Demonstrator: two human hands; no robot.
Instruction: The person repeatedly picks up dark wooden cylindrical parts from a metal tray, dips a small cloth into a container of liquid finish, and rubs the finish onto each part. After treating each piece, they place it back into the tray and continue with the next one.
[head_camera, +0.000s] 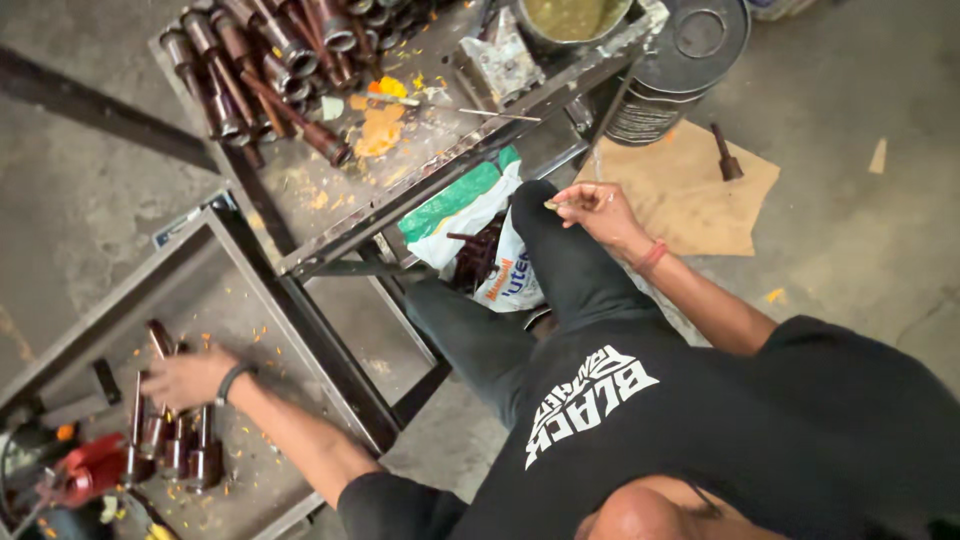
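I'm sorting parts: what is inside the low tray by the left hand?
In the tray stand brown metal pins, upright and packed together, amid orange flecks. The left hand rests on them and covers some tops. A red tool hides the tray's corner.

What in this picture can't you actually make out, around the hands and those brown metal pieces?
- Left hand: in the head view its palm and fingertips are hidden by its own back, so the grip on the brown metal pieces is unclear.
- Right hand: a small thing pinched in its fingers is too small to identify.
- Red tool: cut off by the lower left edge.
- Bag: its contents are shadowed under the metal table.
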